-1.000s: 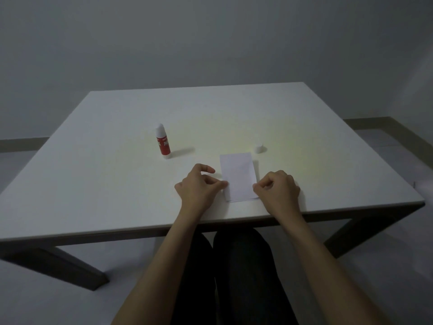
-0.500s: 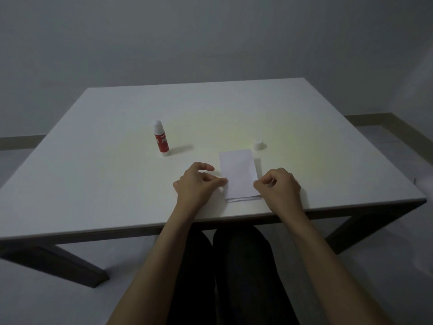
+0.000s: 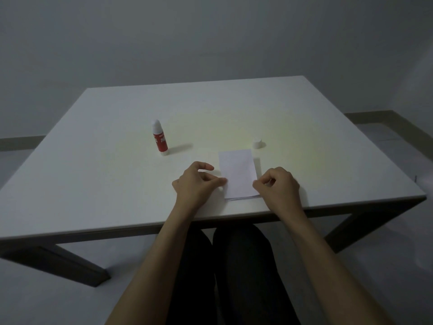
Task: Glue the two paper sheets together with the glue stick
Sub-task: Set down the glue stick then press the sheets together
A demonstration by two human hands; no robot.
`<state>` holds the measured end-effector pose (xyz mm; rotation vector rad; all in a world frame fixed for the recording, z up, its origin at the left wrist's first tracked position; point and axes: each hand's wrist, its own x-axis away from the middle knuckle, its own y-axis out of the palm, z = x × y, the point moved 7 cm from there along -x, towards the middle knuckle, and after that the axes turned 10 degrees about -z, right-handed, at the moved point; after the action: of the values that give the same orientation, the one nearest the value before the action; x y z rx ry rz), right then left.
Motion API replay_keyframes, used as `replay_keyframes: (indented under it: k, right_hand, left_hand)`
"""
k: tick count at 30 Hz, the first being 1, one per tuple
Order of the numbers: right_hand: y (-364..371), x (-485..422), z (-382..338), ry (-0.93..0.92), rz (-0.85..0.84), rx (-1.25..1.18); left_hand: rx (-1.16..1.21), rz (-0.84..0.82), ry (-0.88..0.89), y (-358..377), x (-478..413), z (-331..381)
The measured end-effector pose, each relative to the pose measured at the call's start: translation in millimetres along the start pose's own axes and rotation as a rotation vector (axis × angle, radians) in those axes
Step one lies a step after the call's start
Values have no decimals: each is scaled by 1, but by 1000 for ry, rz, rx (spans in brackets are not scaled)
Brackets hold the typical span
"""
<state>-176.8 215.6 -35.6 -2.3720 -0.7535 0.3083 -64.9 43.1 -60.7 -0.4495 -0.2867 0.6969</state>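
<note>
Two white paper sheets (image 3: 237,174) lie stacked near the table's front edge, and the lower sheet's edge peeks out at the bottom. My left hand (image 3: 194,181) pinches the stack's left edge with thumb and fingertips. My right hand (image 3: 278,186) is curled at the lower right edge, fingertips on the paper. The red glue stick (image 3: 160,139) stands upright and uncapped, to the left and farther back. Its white cap (image 3: 257,143) sits just beyond the paper's far right corner.
Everything rests on a white table (image 3: 93,179) with dark legs. My knees are under its front edge. A grey wall is behind, and the room is dim.
Both hands stay at the paper's edges with only slight finger shifts. The lower sheet's bottom edge now shows a little more. The view has tilted slightly.
</note>
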Motion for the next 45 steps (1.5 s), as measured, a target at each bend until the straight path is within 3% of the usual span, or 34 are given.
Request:
replay_keyframes:
  k: [17,19,23,25,32,45]
  right_hand:
    - [10,-4,6,-86,102,188]
    - [16,0,1,-165,66,269]
    - [43,-2,3,-230,-193,663]
    - [49,-6,7,-218,-284,721]
    - [69,-17,-12,-283,-436,685]
    - [92,-11,-36,-331,-380,766]
  left_hand:
    - [-281,115,150,4,7,14]
    - [-450,45,238,10,5,17]
    - [-869,-295,383,37,1,12]
    - [-899,-358,367,38,-3,8]
    - [-930,-346,296,9,-16,-8]
    - [-960,-483,226,-24,-27,-28]
